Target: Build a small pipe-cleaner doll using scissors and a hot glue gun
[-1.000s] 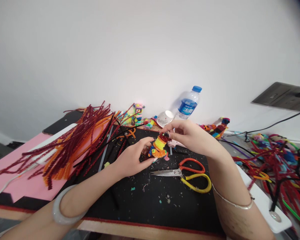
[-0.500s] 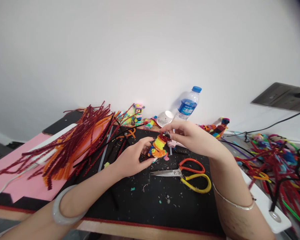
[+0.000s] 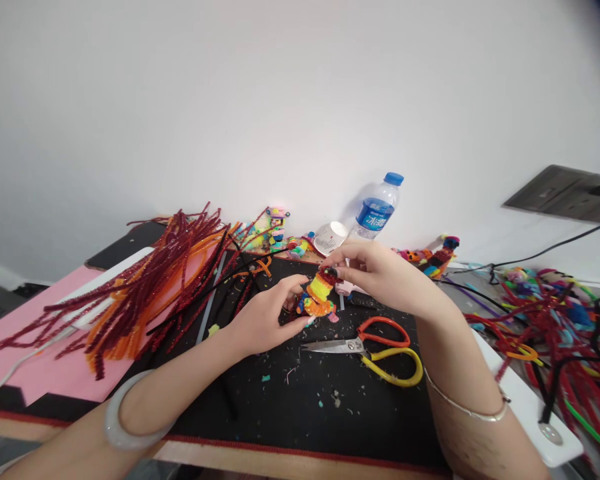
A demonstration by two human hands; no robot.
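Between my hands is a small pipe-cleaner figure, yellow in the middle, orange below and dark red at its top. My left hand grips its lower left side, thumb underneath and fingers curled behind. From above, my right hand pinches the dark red top, where a small black piece shows at the fingertips. Scissors with one orange and one yellow handle lie spread just below the figure. A pale pink tool, partly hidden by my right hand, lies behind it.
A black mat with scraps covers the table. Dark red and orange pipe cleaners are heaped at left, more tangled stems at right. A water bottle, a paper cup and colourful figures stand along the wall.
Almost nothing differs. The figure and the fingers of my right hand have shifted very slightly; both hands keep their hold.
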